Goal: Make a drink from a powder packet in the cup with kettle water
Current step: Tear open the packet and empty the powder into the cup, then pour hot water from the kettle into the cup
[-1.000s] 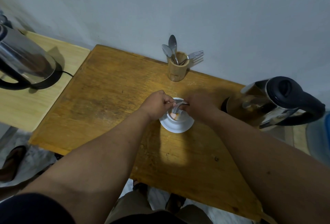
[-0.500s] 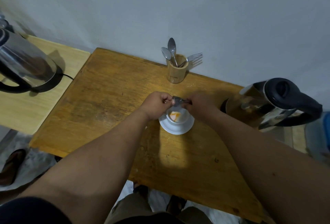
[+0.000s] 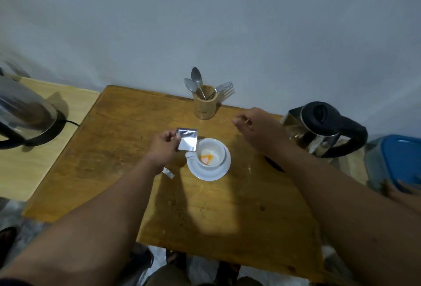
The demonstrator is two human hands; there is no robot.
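A white cup (image 3: 214,149) stands on a white saucer (image 3: 209,174) in the middle of the wooden table (image 3: 114,149). Orange powder (image 3: 206,158) lies at the bottom of the cup. My left hand (image 3: 163,149) holds a silver powder packet (image 3: 188,138) just left of the cup, above its rim. My right hand (image 3: 255,130) hovers to the right of the cup, fingers loosely curled with nothing in them, close to the steel kettle (image 3: 319,128) with a black lid and handle. A torn silver strip (image 3: 168,173) lies on the table beside the saucer.
A wooden holder (image 3: 205,105) with spoons and a fork stands at the back edge by the wall. A second kettle (image 3: 25,114) sits on a lighter table at the left. A blue-lidded container (image 3: 401,160) is at the right edge.
Both hands were pinched together on the packet over the cup. Now they have parted: the left keeps the packet and shifted left, the right let go and moved right toward the kettle.
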